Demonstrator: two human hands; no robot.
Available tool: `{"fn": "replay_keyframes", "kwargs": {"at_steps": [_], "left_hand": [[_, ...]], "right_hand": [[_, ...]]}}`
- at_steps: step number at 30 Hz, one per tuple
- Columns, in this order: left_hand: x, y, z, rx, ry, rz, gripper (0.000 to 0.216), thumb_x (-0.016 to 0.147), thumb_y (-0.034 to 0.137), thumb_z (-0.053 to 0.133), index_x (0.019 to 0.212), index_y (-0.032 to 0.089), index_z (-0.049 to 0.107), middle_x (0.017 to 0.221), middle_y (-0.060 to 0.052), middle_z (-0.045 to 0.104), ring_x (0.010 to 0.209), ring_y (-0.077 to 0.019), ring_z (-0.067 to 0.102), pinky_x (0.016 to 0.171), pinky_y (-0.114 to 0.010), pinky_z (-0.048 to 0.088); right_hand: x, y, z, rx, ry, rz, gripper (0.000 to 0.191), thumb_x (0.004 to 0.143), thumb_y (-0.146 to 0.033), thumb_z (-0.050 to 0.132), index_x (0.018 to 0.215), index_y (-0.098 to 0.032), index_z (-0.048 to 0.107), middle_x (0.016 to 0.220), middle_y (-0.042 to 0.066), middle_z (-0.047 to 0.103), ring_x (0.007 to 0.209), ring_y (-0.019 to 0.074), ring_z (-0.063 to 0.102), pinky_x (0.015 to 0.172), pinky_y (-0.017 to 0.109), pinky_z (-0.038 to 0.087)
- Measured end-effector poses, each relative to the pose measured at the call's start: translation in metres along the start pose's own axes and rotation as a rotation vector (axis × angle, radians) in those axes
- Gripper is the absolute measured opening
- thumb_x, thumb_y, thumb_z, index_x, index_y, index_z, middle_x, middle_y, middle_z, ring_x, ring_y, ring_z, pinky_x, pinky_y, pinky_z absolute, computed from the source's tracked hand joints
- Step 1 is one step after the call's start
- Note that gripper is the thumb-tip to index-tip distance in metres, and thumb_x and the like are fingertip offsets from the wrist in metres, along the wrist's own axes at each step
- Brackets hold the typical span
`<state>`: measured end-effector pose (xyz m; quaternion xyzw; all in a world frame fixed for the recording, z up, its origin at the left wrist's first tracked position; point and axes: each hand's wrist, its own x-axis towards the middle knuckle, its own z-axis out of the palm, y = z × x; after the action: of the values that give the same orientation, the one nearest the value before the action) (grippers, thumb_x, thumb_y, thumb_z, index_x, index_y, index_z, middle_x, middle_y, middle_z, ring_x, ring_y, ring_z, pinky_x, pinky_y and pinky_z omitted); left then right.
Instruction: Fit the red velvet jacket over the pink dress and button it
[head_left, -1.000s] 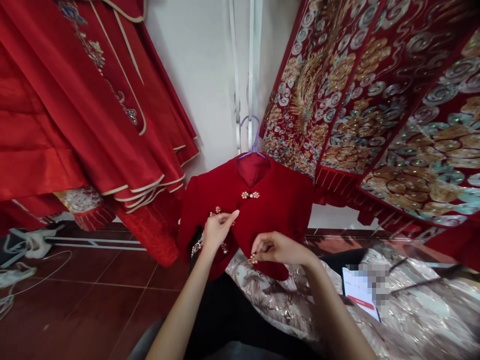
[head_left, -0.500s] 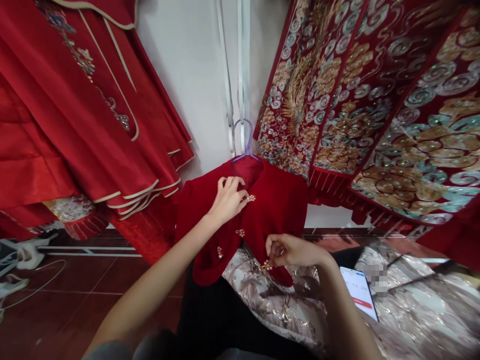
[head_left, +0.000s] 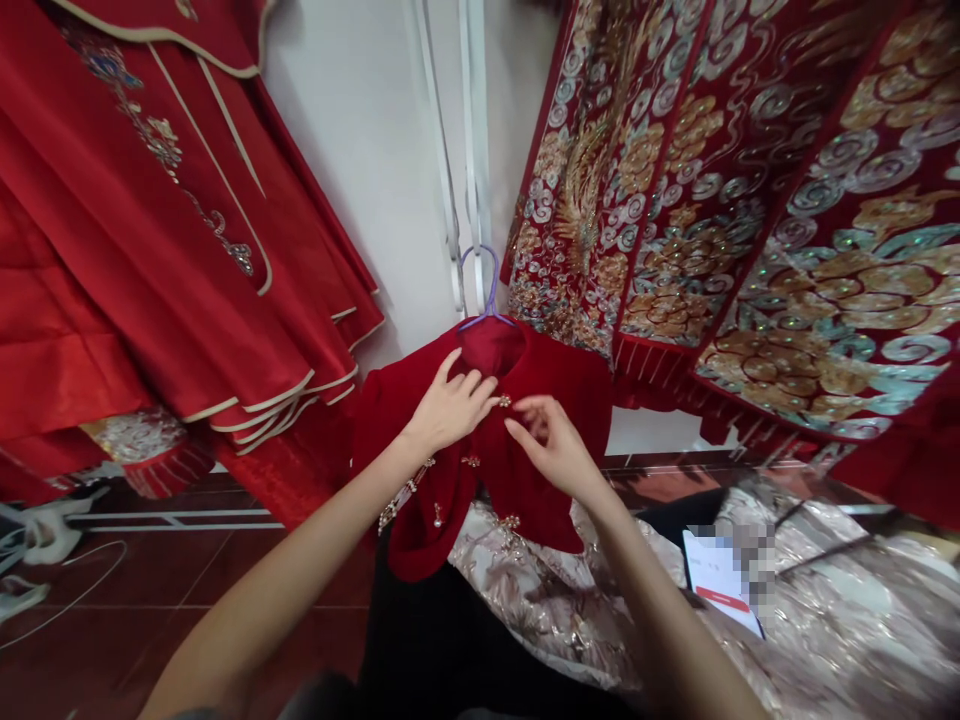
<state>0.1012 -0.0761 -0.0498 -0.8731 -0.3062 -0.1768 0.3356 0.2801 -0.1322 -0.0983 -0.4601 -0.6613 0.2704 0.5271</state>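
Note:
A dark red velvet jacket (head_left: 566, 385) hangs by its neck from a purple hanger (head_left: 490, 290). My left hand (head_left: 452, 410) lies over its upper front, fingertips closed at the top pearl-and-gold button (head_left: 505, 401). My right hand (head_left: 553, 450) is just right of that button, thumb and forefinger apart, with nothing visible between them. Lower down are a second ornate button (head_left: 471, 461), a pearl-drop button (head_left: 438, 516) and another beaded button (head_left: 508, 522) on the right front edge. A beaded trim (head_left: 405, 493) shows partly behind my left forearm.
Red robes (head_left: 300, 300) hang on the left, and an embroidered red garment (head_left: 675, 230) on the right. White metal bars (head_left: 471, 130) stand behind the hanger. A phone (head_left: 720, 585) lies on shiny floral fabric (head_left: 847, 620). White shoes (head_left: 52, 535) sit at lower left.
My right hand has left the lower right button and moved up beside the top button. My left hand stays at the top button, its fingers shifted. The view has turned slightly.

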Motion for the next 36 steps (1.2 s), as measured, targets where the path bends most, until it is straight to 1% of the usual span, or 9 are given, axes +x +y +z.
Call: {"fn": "replay_keyframes", "kwargs": {"at_steps": [2,5,9,15,22,26,30,34,36], "left_hand": [[-0.003,0.003,-0.006,0.016,-0.025,-0.132,0.031,0.095,0.027,0.036,0.1,0.011,0.061,0.083,-0.008,0.061,0.075,-0.0198,0.06,0.112,-0.05,0.022],[-0.012,0.005,-0.017,0.022,-0.073,-0.282,0.034,0.094,0.027,0.034,0.091,0.009,0.062,0.076,-0.011,0.061,0.077,-0.0251,0.059,0.11,-0.055,0.021],[-0.027,0.003,-0.035,0.063,-0.078,-0.457,0.035,0.093,0.028,0.034,0.093,0.01,0.064,0.069,-0.01,0.061,0.078,-0.0278,0.059,0.109,-0.062,0.012],[-0.025,0.007,-0.042,0.059,-0.123,-0.682,0.057,0.089,0.036,0.043,0.128,-0.005,0.048,0.093,-0.024,0.065,0.092,-0.0378,0.06,0.104,-0.07,0.002],[-0.017,-0.019,-0.025,0.121,-0.087,-0.725,0.062,0.086,0.045,0.049,0.13,0.002,0.047,0.112,-0.026,0.061,0.108,-0.0413,0.053,0.103,-0.07,0.004],[-0.023,-0.037,-0.016,0.063,-0.077,-0.687,0.049,0.087,0.046,0.046,0.115,0.008,0.057,0.113,-0.024,0.059,0.109,-0.0385,0.053,0.105,-0.067,0.005],[-0.032,-0.06,-0.008,-0.09,-0.158,-0.696,0.041,0.084,0.049,0.051,0.104,0.014,0.058,0.108,-0.019,0.061,0.106,-0.0351,0.054,0.105,-0.065,0.012],[-0.035,-0.094,-0.006,-0.326,-0.287,-0.774,0.034,0.076,0.052,0.059,0.089,0.02,0.058,0.09,-0.008,0.065,0.088,-0.0269,0.06,0.088,-0.041,0.041],[-0.035,-0.109,-0.008,-0.426,-0.352,-0.806,0.032,0.07,0.051,0.066,0.077,0.021,0.057,0.075,-0.004,0.063,0.075,-0.0227,0.059,0.071,-0.03,0.043]], "right_hand": [[0.019,-0.015,0.017,0.159,0.017,-0.12,0.046,0.087,-0.052,0.05,0.123,-0.023,0.045,0.131,0.01,0.05,0.121,0.0199,0.05,0.102,0.036,0.043],[0.037,-0.025,0.03,0.132,-0.112,-0.046,0.07,0.088,-0.06,0.042,0.143,-0.021,0.025,0.151,0.011,0.029,0.142,0.0222,0.024,0.115,0.039,0.027],[0.036,-0.012,0.024,-0.237,0.015,0.167,0.095,0.081,-0.064,0.047,0.145,0.0,0.016,0.149,0.029,0.023,0.142,0.0404,0.012,0.114,0.055,0.015],[0.051,0.012,0.003,-0.636,0.17,0.17,0.092,0.081,-0.053,0.051,0.139,0.01,0.017,0.14,0.039,0.027,0.134,0.0496,0.023,0.107,0.061,0.016],[0.082,0.026,-0.025,-0.84,0.196,0.117,0.078,0.083,-0.049,0.05,0.135,0.006,0.031,0.141,0.034,0.032,0.134,0.0437,0.025,0.109,0.057,0.013],[0.089,0.023,-0.046,-0.917,0.165,0.059,0.059,0.08,-0.048,0.056,0.119,-0.004,0.05,0.129,0.026,0.049,0.126,0.0389,0.039,0.104,0.051,0.027],[0.102,0.006,-0.072,-0.9,-0.018,0.157,0.037,0.078,-0.054,0.057,0.085,-0.018,0.062,0.096,0.013,0.066,0.096,0.0295,0.059,0.084,0.04,0.042],[0.121,0.0,-0.091,-0.919,-0.208,0.182,0.046,0.069,-0.067,0.059,0.067,-0.021,0.06,0.073,0.006,0.065,0.075,0.0231,0.061,0.065,0.031,0.039],[0.129,0.004,-0.096,-0.925,-0.334,0.149,0.047,0.066,-0.066,0.062,0.062,-0.02,0.058,0.065,0.005,0.062,0.067,0.0202,0.058,0.058,0.028,0.036]]}}
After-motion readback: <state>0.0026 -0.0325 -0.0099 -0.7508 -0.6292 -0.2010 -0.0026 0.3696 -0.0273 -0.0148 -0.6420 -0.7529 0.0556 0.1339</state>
